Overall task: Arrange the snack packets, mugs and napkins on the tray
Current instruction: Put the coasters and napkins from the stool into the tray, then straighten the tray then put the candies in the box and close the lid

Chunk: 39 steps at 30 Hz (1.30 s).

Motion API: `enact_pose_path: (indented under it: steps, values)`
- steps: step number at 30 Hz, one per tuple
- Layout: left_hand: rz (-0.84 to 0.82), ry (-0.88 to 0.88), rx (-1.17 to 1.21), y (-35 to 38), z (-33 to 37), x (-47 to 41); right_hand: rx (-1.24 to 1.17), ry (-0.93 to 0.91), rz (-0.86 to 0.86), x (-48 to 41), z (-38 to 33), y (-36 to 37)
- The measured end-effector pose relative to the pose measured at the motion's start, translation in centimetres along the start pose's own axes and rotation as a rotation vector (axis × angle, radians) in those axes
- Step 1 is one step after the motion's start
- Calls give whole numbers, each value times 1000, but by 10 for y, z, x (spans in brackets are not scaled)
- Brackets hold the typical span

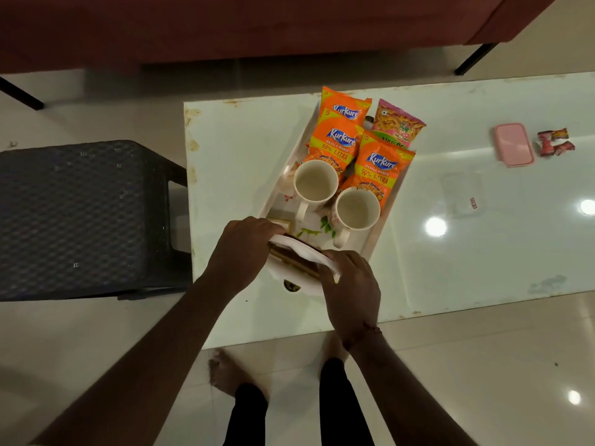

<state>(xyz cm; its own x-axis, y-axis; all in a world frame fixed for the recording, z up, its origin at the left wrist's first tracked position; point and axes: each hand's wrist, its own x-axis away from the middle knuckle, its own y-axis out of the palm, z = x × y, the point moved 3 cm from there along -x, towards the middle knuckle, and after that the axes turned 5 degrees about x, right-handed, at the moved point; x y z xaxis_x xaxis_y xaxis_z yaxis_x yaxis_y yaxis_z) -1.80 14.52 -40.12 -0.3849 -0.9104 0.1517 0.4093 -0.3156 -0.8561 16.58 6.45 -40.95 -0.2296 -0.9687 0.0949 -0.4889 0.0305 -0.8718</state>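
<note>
Holding the napkins [301,252] at the near end of the tray [391,201], the left hand [248,249] and the right hand [349,284] each gripped 1 side of the white stack, with fingers curled around its edges. The stack looked a little bent between them, above the near rim of the tray. Under it something brown was visible, but I could not tell what it was.

Most of the task seemed done. At the far end of the tray lay 3 orange packets [336,136] and 1 pink packet [397,123], overlapping each other. In the middle of the tray stood 2 mugs, the left mug [316,181] and the right mug [358,207], both upright, empty and close together, their handles turned to the near end. The near edges of the orange packets touched the mugs.

What was left, in my judgement, was only to put the napkins flat on the near part of the tray and let them go.

Well to the right of the tray, on the same table [225,156], lay a pink box [513,144] and some small red wrappers [555,141]. It was not clear if these belonged to the task.
</note>
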Motion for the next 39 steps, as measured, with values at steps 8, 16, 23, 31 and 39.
enact_pose_path:
  steps: [8, 16, 23, 31, 39]
  values:
    - [-3, -17, -31, 6, -10, -1, 4, 16, -22, 1, 6, 5]
    - [85, -163, 82, 4, -15, 24, 20, -74, 60, 18, 4, -28]
    - [397, -876, 782, 41, 20, 84, -65, -87, 195, -9, 30, -81]
    - [548, -1376, 1225, 106, 75, 88, -377, 164, 192, -168, 82, -123]
    - [718, -1438, 1353, 126, 95, 53, -230, 98, -178, -350, 86, -120]
